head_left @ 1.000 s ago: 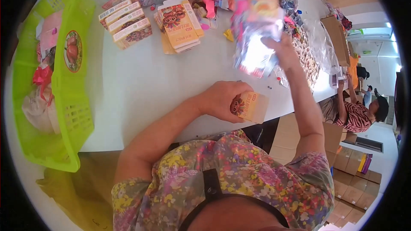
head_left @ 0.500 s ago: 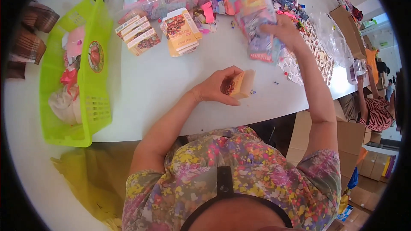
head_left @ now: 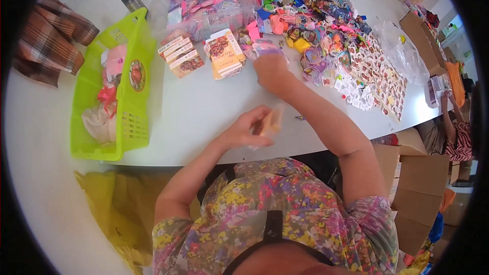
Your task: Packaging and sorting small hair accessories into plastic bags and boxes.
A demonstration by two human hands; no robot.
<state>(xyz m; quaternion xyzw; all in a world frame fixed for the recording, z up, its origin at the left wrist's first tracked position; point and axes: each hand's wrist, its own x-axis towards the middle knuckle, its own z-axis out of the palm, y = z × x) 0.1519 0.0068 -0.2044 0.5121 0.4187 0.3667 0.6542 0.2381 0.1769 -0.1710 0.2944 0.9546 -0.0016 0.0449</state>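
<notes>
A small orange open-topped box (head_left: 273, 122) is gripped by my left hand (head_left: 244, 128), its fingers and thumb around its sides; both are slightly blurred. My right hand (head_left: 272, 73) reaches farther forward, smeared by motion, with its fingers mostly hidden. Past its knuckles shows the blurred edge of shiny pink and purple packets (head_left: 265, 47), seemingly in its grasp. Just left of that hand lies a stack of flat yellow-orange cartons (head_left: 224, 56). Filled small boxes (head_left: 182, 56) stand in a row farther left.
A green basket (head_left: 135, 117) with cloth and bags stands at left. Behind the cartons is a clear bin (head_left: 204, 25) of pink packets. Colourful trinkets (head_left: 310, 7) and printed cutouts (head_left: 379, 69) heap at the back right. At far right, another person's arm (head_left: 451, 117) shows.
My right hand has swung left with the packets, from beside the trinket heap toward the carton stack. My left hand, still holding the box, has moved slightly left and nearer me. The view has shifted.
</notes>
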